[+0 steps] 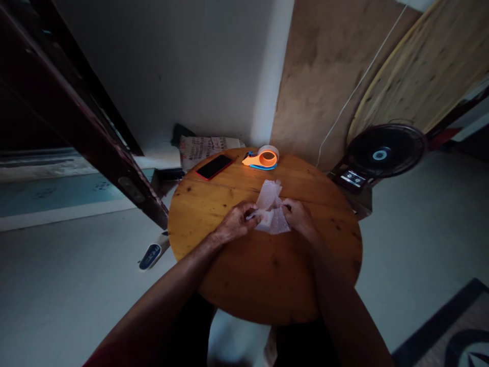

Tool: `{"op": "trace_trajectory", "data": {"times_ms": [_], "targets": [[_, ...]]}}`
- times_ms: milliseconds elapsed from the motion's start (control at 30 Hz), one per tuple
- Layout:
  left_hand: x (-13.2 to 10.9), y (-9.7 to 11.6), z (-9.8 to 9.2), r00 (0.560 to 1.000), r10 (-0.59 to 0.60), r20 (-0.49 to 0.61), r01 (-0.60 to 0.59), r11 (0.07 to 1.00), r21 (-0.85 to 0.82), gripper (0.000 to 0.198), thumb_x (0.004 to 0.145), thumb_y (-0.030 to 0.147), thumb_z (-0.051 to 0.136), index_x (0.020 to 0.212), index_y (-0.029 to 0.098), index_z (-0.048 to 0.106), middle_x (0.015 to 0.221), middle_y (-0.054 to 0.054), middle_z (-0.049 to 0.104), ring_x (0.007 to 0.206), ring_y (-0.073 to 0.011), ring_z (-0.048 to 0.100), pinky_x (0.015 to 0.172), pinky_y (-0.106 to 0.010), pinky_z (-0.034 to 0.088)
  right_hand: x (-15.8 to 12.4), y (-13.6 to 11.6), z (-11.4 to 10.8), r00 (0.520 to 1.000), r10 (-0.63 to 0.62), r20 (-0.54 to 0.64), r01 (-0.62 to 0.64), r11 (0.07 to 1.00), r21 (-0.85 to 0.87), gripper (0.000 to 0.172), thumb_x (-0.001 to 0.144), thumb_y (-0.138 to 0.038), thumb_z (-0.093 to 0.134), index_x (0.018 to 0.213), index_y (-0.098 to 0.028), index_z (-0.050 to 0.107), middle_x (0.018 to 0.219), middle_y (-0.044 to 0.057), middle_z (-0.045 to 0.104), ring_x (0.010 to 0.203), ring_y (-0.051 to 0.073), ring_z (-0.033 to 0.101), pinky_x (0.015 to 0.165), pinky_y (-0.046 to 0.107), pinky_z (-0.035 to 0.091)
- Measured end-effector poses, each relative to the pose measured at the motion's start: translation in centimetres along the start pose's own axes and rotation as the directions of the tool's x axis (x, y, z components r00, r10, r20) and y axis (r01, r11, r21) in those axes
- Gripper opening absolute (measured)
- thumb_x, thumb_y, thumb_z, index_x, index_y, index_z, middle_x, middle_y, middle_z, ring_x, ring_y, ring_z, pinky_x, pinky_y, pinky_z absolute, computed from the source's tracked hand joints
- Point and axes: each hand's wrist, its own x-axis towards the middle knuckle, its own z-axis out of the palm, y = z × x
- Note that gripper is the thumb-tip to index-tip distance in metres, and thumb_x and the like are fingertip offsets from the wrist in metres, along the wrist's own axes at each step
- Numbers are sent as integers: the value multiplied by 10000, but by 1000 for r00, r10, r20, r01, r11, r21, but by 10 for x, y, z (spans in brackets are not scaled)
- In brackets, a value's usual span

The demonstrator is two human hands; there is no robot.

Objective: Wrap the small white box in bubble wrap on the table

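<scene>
A crumpled piece of clear bubble wrap (270, 206) lies near the middle of a round wooden table (237, 265). My left hand (237, 220) is closed on its left edge, fingers pinched around the plastic. My right hand (299, 215) grips its right edge with curled fingers. Part of the wrap sticks up between the two hands. Whatever is inside the wrap is hidden.
An orange and blue tape dispenser (262, 158) and a phone in a red case (214, 166) lie at the table's far edge. A black fan (383, 151) stands on the floor at right. A dark wooden beam (84, 127) slants at left, with a small white device (153, 252) below it.
</scene>
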Motion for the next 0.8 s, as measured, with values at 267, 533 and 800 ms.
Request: {"op": "trace_trajectory", "data": {"times_ms": [267, 533, 800], "targets": [[0, 2, 0, 1000, -6, 4, 6, 1000, -14, 357, 795, 429, 653, 1022, 159, 602, 877, -41, 610, 732, -124, 569, 640, -222, 469, 1, 2, 2, 999, -16, -42, 19, 997, 75, 234, 846, -272, 467, 846, -210, 692, 808, 51, 712, 721, 170, 609, 608, 253, 352], [0, 2, -1, 999, -28, 31, 29, 999, -43, 368, 800, 431, 648, 1030, 147, 602, 880, -42, 616, 730, -123, 572, 649, -218, 468, 3, 8, 7, 995, -41, -90, 53, 989, 141, 224, 832, -299, 478, 831, -218, 687, 792, 44, 710, 708, 170, 605, 614, 253, 368], [0, 3, 0, 999, -31, 30, 33, 998, -59, 370, 794, 409, 656, 1032, 133, 591, 852, -41, 607, 706, -120, 560, 637, -225, 466, 4, 12, 11, 984, -67, -164, 104, 968, 229, 183, 829, -276, 484, 898, -228, 647, 788, 20, 694, 687, 164, 605, 610, 250, 401]]}}
